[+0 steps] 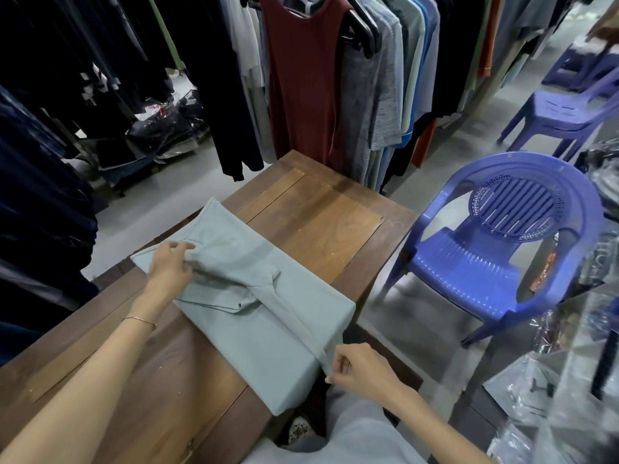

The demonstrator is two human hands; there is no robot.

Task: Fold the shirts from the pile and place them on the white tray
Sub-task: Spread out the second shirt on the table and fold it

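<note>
A pale grey-blue shirt point(278, 333) lies partly folded across the wooden worktop point(318, 222). The left grip point(170, 267), at the shirt's ten o'clock end, pinches a fold. The right grip point(358, 370), at five o'clock, pinches its edge.

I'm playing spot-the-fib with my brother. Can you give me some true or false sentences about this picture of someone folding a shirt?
1. The shirt on the table is pale blue-green. True.
2. The left hand holds a hanger. False: it grips the shirt's fabric.
3. The right hand pinches an edge of the shirt. True.
4. The chair beside the table is red. False: it is purple-blue plastic.
5. A dark red top hangs behind the table. True.
</note>
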